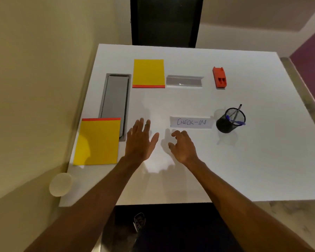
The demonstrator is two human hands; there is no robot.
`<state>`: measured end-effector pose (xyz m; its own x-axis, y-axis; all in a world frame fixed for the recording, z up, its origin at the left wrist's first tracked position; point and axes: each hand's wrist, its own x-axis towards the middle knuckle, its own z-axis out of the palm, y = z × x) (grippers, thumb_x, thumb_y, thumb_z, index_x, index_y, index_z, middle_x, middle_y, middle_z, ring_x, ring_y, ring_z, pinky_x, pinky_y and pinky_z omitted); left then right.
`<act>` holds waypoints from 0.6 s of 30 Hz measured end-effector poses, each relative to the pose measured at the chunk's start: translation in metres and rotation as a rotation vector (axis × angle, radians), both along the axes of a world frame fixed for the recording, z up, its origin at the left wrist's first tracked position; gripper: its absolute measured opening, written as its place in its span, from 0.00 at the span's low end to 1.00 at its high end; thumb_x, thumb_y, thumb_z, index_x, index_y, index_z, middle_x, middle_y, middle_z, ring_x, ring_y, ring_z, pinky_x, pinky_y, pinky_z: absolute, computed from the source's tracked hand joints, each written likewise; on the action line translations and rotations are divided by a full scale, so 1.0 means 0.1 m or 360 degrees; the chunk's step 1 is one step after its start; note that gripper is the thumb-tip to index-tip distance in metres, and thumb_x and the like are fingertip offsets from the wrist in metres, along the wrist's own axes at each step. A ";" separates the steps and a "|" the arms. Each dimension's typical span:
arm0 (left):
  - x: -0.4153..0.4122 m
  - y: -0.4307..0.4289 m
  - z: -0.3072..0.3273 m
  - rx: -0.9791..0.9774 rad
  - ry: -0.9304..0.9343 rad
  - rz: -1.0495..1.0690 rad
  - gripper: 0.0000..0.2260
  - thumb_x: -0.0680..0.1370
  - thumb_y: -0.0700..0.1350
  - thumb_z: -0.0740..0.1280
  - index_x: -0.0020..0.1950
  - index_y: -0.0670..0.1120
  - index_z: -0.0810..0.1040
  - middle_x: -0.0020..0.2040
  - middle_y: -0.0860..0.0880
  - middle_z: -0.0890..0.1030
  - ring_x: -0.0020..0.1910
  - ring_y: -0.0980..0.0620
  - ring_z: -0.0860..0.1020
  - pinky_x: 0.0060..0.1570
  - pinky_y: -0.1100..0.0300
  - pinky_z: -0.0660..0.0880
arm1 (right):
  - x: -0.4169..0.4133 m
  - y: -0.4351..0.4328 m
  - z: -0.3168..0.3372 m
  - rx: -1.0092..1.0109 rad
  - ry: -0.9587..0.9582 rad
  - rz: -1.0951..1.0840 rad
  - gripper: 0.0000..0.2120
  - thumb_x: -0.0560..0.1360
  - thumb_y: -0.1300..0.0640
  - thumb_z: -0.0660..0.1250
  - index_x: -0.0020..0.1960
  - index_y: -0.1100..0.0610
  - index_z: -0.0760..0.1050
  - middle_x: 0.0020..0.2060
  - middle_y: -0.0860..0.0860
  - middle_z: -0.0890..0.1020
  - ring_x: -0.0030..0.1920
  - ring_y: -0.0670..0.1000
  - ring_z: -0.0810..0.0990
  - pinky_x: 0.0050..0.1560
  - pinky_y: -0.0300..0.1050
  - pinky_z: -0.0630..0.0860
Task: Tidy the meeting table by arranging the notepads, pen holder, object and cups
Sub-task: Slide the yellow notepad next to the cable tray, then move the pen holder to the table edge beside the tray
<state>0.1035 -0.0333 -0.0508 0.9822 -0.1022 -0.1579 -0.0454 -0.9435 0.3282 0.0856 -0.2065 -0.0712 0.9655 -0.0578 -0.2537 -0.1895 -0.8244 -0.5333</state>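
Two yellow notepads with red strips lie on the white table: one at the near left edge, one farther back. A black mesh pen holder with pens stands at the right. An orange object lies at the far right. A pale cup sits at the near left corner, by the table's edge. My left hand hovers flat with fingers spread, holding nothing. My right hand is beside it, fingers curled loosely and apart, also without anything in it.
A "CHECK-IN" sign stands just beyond my right hand. A second clear sign stand sits beside the far notepad. A grey recessed cable tray runs along the left side. A dark chair stands behind the table; a wall is at left.
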 end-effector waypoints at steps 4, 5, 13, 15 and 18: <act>0.01 -0.42 -0.14 -0.0063 0.0036 -0.0061 0.32 0.81 0.62 0.54 0.80 0.47 0.55 0.81 0.44 0.54 0.79 0.44 0.54 0.76 0.45 0.56 | -0.08 -0.52 -0.09 0.0055 -0.0045 -0.0170 0.18 0.79 0.51 0.67 0.66 0.56 0.72 0.59 0.54 0.75 0.52 0.54 0.81 0.52 0.45 0.78; 0.00 -0.52 -0.21 -0.0073 0.0050 -0.0079 0.32 0.81 0.62 0.55 0.80 0.46 0.55 0.80 0.44 0.55 0.79 0.43 0.54 0.76 0.45 0.56 | -0.09 -0.65 -0.13 0.0076 -0.0049 -0.0243 0.18 0.79 0.51 0.67 0.66 0.57 0.72 0.60 0.55 0.76 0.53 0.54 0.81 0.53 0.44 0.78; -0.04 -1.15 -0.98 -0.0184 0.0223 -0.0129 0.34 0.81 0.61 0.55 0.80 0.44 0.50 0.81 0.41 0.49 0.80 0.42 0.48 0.78 0.44 0.48 | -0.18 -1.56 -0.55 0.0326 -0.0249 -0.0949 0.25 0.75 0.51 0.73 0.67 0.58 0.69 0.61 0.56 0.73 0.59 0.55 0.77 0.52 0.39 0.70; -0.09 -1.26 -1.17 -0.0117 0.0194 -0.0117 0.35 0.81 0.62 0.52 0.81 0.44 0.46 0.81 0.41 0.45 0.80 0.43 0.43 0.77 0.43 0.41 | -0.15 -1.71 -0.66 0.0375 -0.0320 -0.1044 0.31 0.73 0.50 0.75 0.70 0.59 0.66 0.64 0.55 0.72 0.62 0.54 0.75 0.55 0.39 0.70; -0.16 -1.40 -1.37 0.0010 0.0145 -0.0067 0.35 0.81 0.64 0.46 0.80 0.46 0.38 0.80 0.43 0.37 0.79 0.45 0.35 0.76 0.41 0.36 | -0.05 -1.91 -0.76 0.0501 -0.0374 -0.1116 0.42 0.71 0.48 0.77 0.76 0.59 0.59 0.72 0.54 0.68 0.70 0.53 0.69 0.66 0.40 0.69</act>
<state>0.0871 -0.1734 -0.1876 0.9585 -0.1421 -0.2471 -0.0555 -0.9434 0.3271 0.0807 -0.3973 -0.1472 0.7613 -0.6299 -0.1537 -0.4613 -0.3596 -0.8111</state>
